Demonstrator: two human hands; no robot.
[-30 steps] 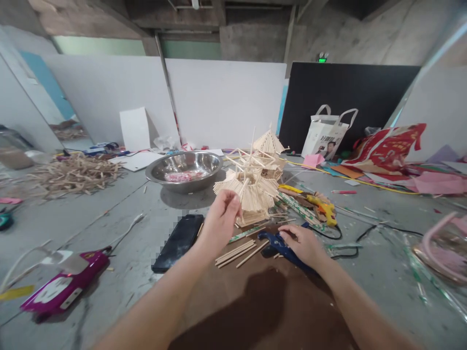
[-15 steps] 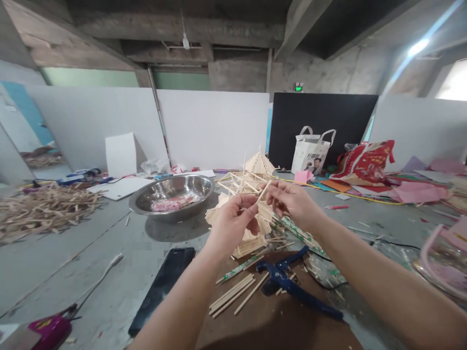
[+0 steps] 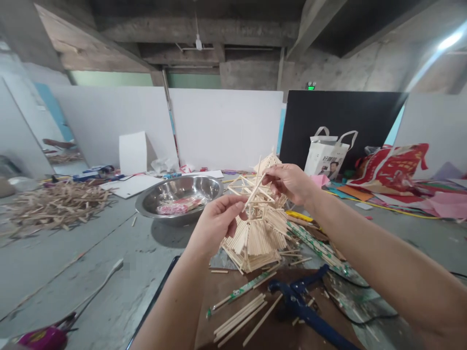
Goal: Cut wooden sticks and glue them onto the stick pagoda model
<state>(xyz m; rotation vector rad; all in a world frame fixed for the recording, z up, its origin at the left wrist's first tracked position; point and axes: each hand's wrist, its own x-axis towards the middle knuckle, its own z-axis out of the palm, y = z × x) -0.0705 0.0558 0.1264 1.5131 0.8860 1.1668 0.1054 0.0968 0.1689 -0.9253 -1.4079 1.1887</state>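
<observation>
A thin wooden stick [image 3: 254, 192] slants between my two hands, in front of a model tower built of wooden sticks [image 3: 255, 238]. Thumb and fingertips of my left hand [image 3: 221, 218] pinch its lower end. At the upper end, the fingers of my right hand [image 3: 288, 182] are closed on it. My hands hide part of the tower's middle; its layered roof shows below them and a pointed top behind. Loose sticks [image 3: 239, 318] and a blue hand cutter [image 3: 301, 304] lie on the brown board [image 3: 277, 335] below.
A steel basin [image 3: 146, 199] with plastic packets stands left of the tower. Farther left lies a heap of wood pieces [image 3: 65, 201]. Paper-wrapped sticks [image 3: 317, 245] and a yellow tool [image 3: 299, 216] lie to the right. A magenta device [image 3: 44, 338] is at the lower left.
My right hand has left the blue cutter and risen to the stick. My left hand has also risen, and both hands now hold the stick before the tower's upper part. The view has shifted.
</observation>
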